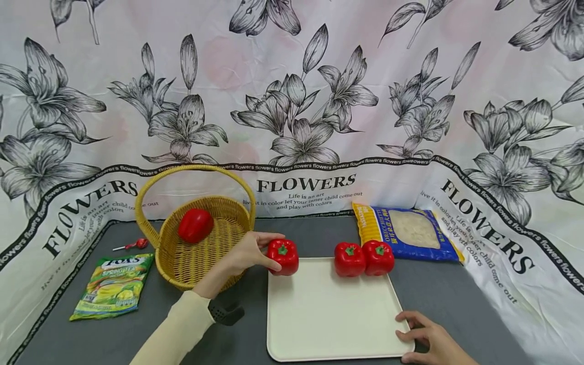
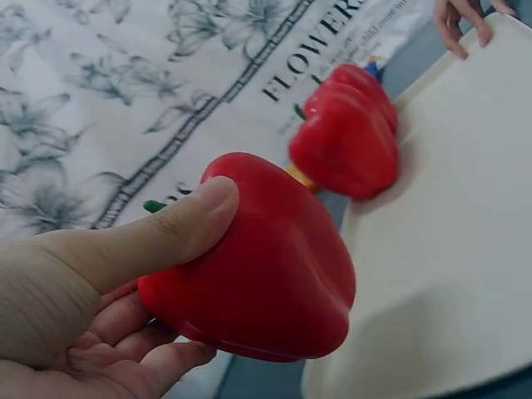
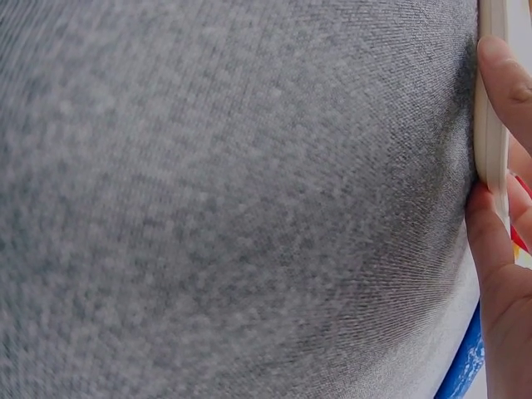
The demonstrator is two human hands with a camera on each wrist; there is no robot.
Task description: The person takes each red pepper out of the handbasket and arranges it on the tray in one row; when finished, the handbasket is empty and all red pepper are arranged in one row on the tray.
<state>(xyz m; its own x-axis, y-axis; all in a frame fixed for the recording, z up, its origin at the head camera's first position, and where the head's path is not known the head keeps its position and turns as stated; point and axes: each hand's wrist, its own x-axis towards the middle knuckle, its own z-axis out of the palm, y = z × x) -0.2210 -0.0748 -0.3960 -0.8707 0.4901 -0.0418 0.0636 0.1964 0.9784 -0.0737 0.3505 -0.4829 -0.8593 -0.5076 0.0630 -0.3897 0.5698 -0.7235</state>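
My left hand (image 1: 244,253) grips a red bell pepper (image 1: 284,259) with a green stem, thumb on one side and fingers on the other. In the left wrist view this pepper (image 2: 266,258) is held over the near side of the white tray (image 2: 449,208). Two more red bell peppers, a left one (image 1: 349,262) and a right one (image 1: 378,259), sit side by side at the tray's far right corner. At the near right corner, my right hand (image 1: 431,337) holds the tray's rim (image 3: 492,108) between thumb and fingers.
Left of the tray stands a yellow wicker basket (image 1: 223,238) with a tall handle, holding a red pepper (image 1: 195,225). A green candy bag (image 1: 114,286) and a red lollipop (image 1: 141,243) lie farther left. Behind the tray is a blue-and-yellow pasta bag (image 1: 410,233).
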